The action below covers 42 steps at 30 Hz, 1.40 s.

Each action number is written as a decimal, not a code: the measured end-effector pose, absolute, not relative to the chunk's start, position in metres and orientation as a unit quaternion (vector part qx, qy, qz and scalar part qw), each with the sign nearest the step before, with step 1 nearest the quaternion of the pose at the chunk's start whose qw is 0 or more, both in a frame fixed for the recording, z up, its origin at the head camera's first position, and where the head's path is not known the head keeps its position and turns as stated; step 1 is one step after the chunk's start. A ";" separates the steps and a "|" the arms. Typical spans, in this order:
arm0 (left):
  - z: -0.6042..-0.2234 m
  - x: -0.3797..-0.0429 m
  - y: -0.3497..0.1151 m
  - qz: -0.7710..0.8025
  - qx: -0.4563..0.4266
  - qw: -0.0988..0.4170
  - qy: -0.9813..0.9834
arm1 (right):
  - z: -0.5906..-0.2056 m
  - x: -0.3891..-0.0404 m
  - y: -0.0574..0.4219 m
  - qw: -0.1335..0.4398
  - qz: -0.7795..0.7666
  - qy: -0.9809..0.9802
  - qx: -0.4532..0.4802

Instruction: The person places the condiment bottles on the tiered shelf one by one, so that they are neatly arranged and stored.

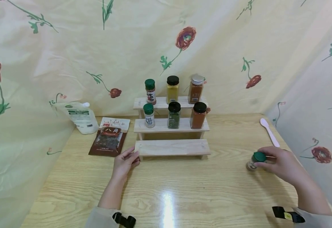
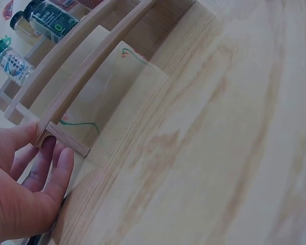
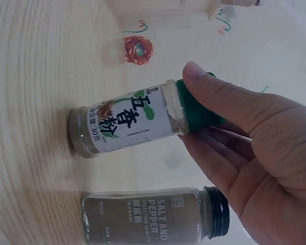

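Observation:
At the right of the table my right hand (image 1: pixel 284 165) pinches the green cap of a small spice bottle (image 3: pixel 130 120) between thumb and fingers. The bottle's base is at the tabletop; whether it touches I cannot tell. A salt and pepper jar (image 3: pixel 148 217) with a black lid is beside it in the right wrist view, hidden by the hand in the head view. My left hand (image 1: pixel 124 164) holds the left end of the lowest step of a three-step wooden spice rack (image 1: pixel 171 147). Three spice containers stand on its top step, including a yellow jar (image 1: pixel 172 90), and three on the middle, including a green-filled jar (image 1: pixel 174 115).
Left of the rack lie a brown packet (image 1: pixel 109 137) and, behind it, a white spouted pouch (image 1: pixel 81 117). A pale spoon (image 1: pixel 269 132) lies near the table's right edge. Flowered cloth (image 1: pixel 137 47) hangs behind the table and along its sides.

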<state>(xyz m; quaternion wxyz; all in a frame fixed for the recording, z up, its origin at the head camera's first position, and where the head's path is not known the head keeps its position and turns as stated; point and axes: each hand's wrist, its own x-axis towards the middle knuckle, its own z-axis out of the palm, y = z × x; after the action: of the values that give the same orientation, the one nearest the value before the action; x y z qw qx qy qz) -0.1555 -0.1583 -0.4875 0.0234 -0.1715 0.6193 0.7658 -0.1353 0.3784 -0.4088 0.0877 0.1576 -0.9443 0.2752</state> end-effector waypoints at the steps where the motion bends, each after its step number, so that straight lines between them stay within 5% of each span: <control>1: -0.487 -0.155 -0.158 0.766 -0.172 0.024 0.619 | -0.410 -0.136 0.378 0.092 0.276 -0.943 0.163; 20: -0.487 -0.157 -0.158 0.766 -0.174 0.022 0.618 | -0.412 -0.143 0.350 0.197 0.314 -0.909 0.189; 42: -0.486 -0.157 -0.156 0.768 -0.176 0.012 0.616 | -0.405 -0.174 0.273 0.188 0.337 -0.880 0.276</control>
<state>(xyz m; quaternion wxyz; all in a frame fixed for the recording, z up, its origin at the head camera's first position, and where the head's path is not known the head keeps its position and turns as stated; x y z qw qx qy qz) -0.1575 -0.1565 -0.4861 0.0119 -0.1762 0.6157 0.7679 -0.1739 0.2735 -0.4051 0.1884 0.2756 -0.8802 0.3374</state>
